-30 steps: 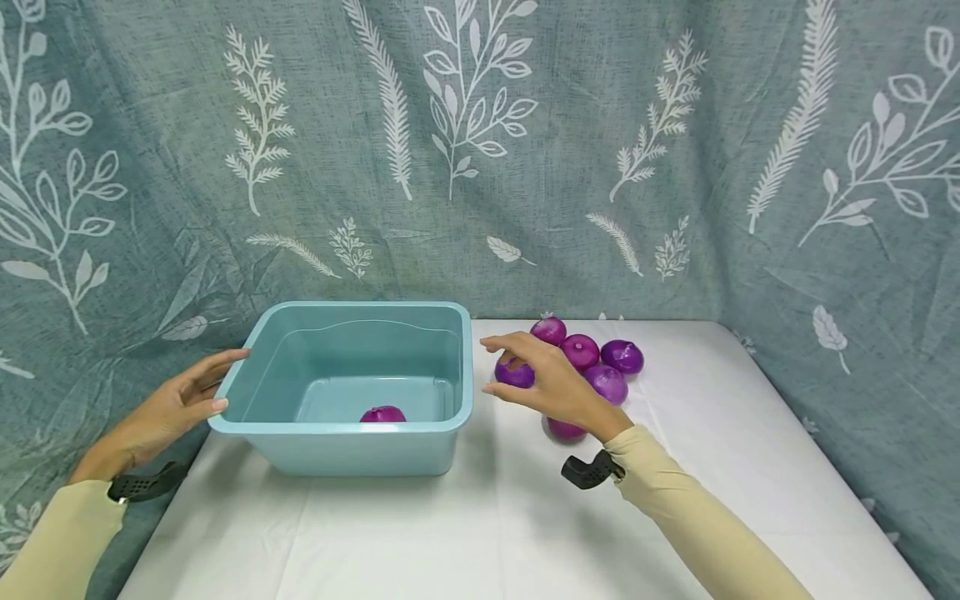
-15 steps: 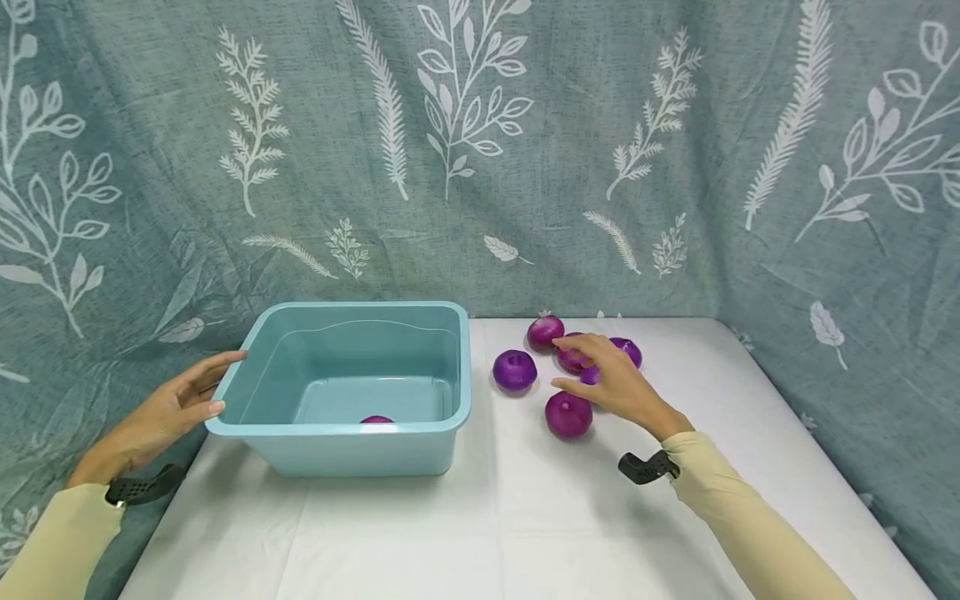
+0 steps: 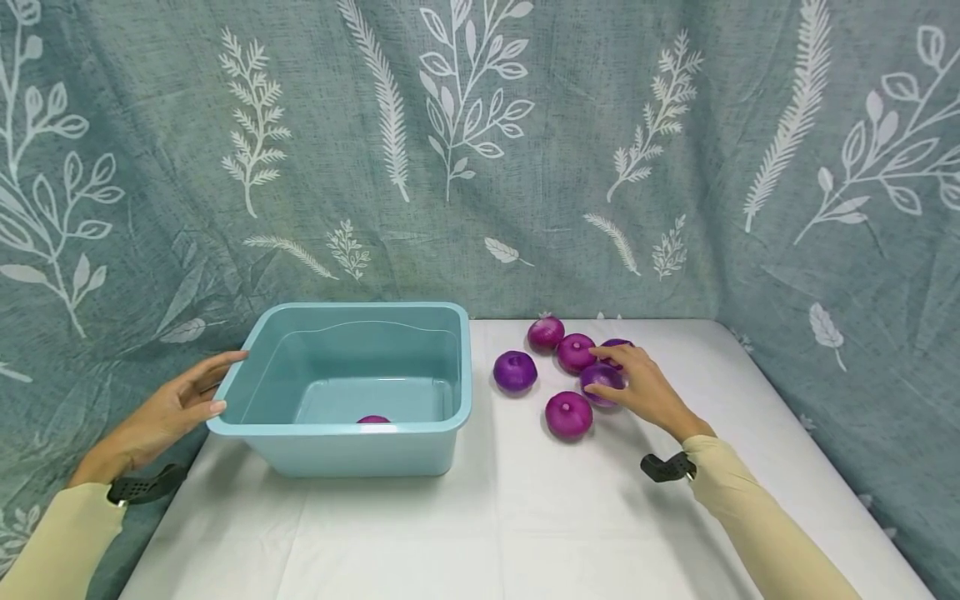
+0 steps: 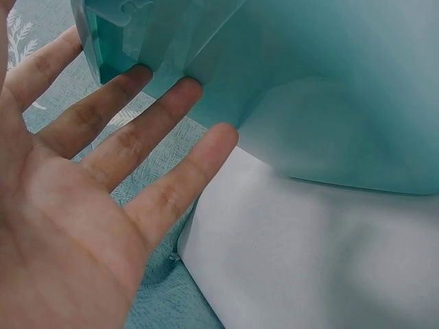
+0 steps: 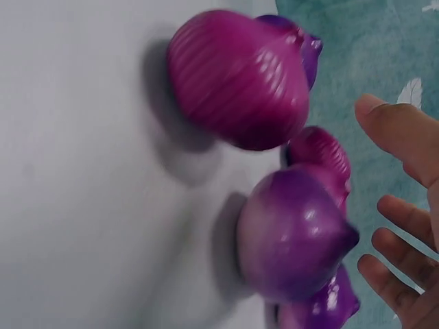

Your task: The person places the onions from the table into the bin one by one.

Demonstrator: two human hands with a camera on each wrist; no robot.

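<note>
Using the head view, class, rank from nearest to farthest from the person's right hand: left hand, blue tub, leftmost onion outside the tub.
1. Onion: the leftmost one outside, left of the right hand.
2. Blue tub: farther left, past that onion.
3. Left hand: at the tub's left side.

Your head camera looks forward and down from above the near side of the table (image 3: 412, 542), far enough back to frame the tub (image 3: 360, 452), the onions (image 3: 567, 416), your left hand (image 3: 172, 408), your right hand (image 3: 641, 383) and the far curtain (image 3: 555, 167). Your left wrist camera looks closely across your left hand at the tub's outside; your right one, rolled sideways, faces the onions from close by. The head view shares each hand and its neighbouring things.
</note>
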